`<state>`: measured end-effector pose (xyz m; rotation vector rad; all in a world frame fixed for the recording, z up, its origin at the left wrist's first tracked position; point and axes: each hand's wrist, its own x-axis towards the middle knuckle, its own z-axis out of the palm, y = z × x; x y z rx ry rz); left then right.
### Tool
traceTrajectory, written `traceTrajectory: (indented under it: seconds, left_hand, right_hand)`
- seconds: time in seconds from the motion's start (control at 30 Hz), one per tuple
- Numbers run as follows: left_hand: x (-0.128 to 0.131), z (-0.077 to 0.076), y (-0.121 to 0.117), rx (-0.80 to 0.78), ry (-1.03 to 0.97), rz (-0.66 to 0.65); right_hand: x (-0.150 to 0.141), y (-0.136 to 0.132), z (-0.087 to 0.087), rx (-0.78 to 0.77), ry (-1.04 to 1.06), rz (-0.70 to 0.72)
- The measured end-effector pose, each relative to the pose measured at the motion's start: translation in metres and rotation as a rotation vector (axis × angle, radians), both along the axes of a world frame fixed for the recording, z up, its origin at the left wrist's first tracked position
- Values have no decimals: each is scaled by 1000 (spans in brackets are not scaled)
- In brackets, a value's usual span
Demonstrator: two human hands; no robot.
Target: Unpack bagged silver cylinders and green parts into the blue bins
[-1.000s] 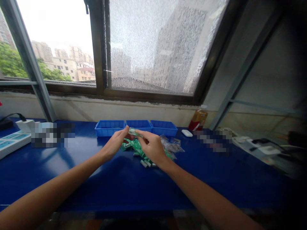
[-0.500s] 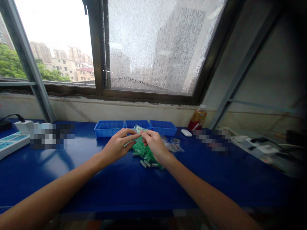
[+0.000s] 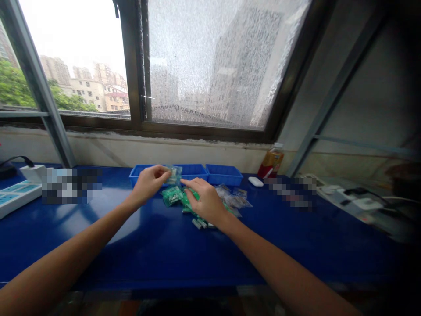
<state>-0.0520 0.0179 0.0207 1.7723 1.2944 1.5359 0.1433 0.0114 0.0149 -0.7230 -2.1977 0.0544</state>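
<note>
My left hand [image 3: 149, 183] pinches a small clear plastic bag [image 3: 175, 175] at its left edge, raised in front of the blue bins. Something pale shows inside the bag, too small to name. My right hand [image 3: 208, 202] hangs over the pile, palm turned left, thumb and fingers apart. Its forefinger tip points at the bag's lower right corner; whether they touch I cannot tell. Beneath lies a heap of green plastic pieces [image 3: 172, 196], partly covered by the right hand. Several small silvery cylinders [image 3: 197, 224] lie at the heap's near edge.
Three blue bins [image 3: 224, 175] stand in a row along the back wall. Clear bags [image 3: 237, 199] lie right of the heap. Farther right are a white case [image 3: 255, 181] and a drink bottle [image 3: 271, 163]. A power strip [image 3: 20, 193] sits at the left.
My hands have moved apart. The left has carried the bag leftward and a little up; the right has let go of it and its fingers have spread, lower over the heap.
</note>
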Motion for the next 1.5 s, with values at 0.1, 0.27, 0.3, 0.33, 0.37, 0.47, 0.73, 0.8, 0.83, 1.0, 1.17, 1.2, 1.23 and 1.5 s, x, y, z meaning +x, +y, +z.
traceTrajectory:
  seconds: [0.1, 0.27, 0.3, 0.33, 0.37, 0.47, 0.73, 0.8, 0.83, 1.0, 1.17, 1.2, 1.23, 1.5]
  left_hand:
    - [-29, 4, 11, 307, 262, 387]
    - [-54, -4, 25, 338, 608, 448]
    - [-52, -6, 26, 341, 647, 408]
    - [-47, -9, 26, 351, 675, 364]
    - [-40, -12, 25, 364, 696, 316]
    - [-16, -20, 17, 343, 761, 123]
    - [-1, -26, -6, 73, 907, -216]
    - [-4, -23, -6, 53, 922, -202]
    - [-4, -22, -6, 50, 934, -200]
    - [-2, -19, -4, 52, 978, -142]
    - [3, -22, -6, 109, 975, -155]
    - [5, -24, -7, 136, 964, -161]
    - [8, -26, -8, 159, 955, -167]
    - [24, -34, -14, 159, 1012, -152]
  right_hand:
    - [1, 2, 0, -19, -3, -41]
    - [5, 9, -5, -49, -121, -44]
    - [5, 11, -7, -56, -155, -59]
    - [6, 13, -9, -64, -184, -76]
    - [7, 15, -12, -73, -207, -89]
    - [10, 19, -16, -96, -285, -71]
    - [17, 20, -9, -189, -375, -101]
    - [18, 22, -10, -186, -356, -103]
    - [18, 24, -10, -179, -345, -101]
    - [18, 32, -13, -146, -344, -103]
    - [20, 36, -8, -144, -309, -177]
    - [20, 37, -8, -147, -298, -185]
    - [21, 38, -9, -156, -292, -192]
    - [25, 41, -17, -269, -367, -174]
